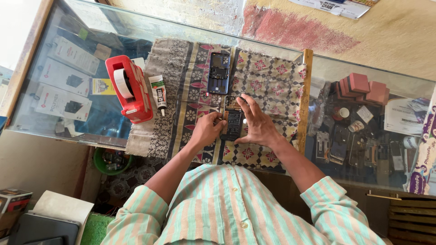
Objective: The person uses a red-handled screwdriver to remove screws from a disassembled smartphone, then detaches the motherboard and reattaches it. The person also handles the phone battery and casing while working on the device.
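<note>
Striped shirt sleeves fill the near edge of the view. Beyond them, near the counter's near edge, the left hand (206,129) pinches the side of an opened phone (232,122) lying on a patterned cloth (268,86), while the right hand (259,124) presses spread fingers on its other side. A slip here could, I judge, scratch the exposed board or nudge it off the cloth. Farther on lies a blue back cover (218,72); toward the left sit a glue tube (159,94) and red tape dispenser (130,88).
</note>
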